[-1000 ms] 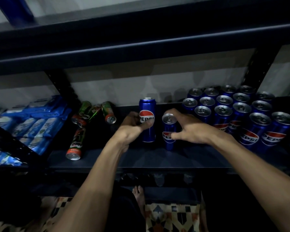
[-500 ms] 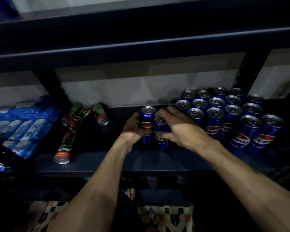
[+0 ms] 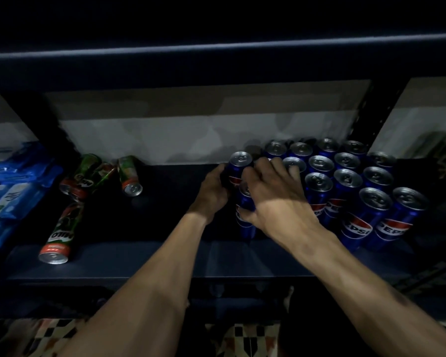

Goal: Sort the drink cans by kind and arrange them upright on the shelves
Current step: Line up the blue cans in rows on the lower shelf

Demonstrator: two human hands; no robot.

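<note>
On the dark shelf [image 3: 144,256], several blue Pepsi cans [image 3: 350,181] stand upright in rows at the right. My left hand [image 3: 213,191] grips a rear Pepsi can [image 3: 238,163] at the left edge of that group. My right hand [image 3: 273,194] curls over the top of a front Pepsi can [image 3: 245,222], thumb against its side, both cans upright and pressed close to the group. Several green Milo cans lie on their sides at the left: one near the front [image 3: 59,235], others at the back [image 3: 129,173].
Blue packets [image 3: 11,191] are stacked on the shelf to the far left. A dark upper shelf beam [image 3: 216,52] runs overhead. Black uprights stand at the back left and right. Patterned floor shows below the shelf edge.
Both hands have pushed their two Pepsi cans rightward and back, up against the standing group. The camera view has shifted slightly left and closer.
</note>
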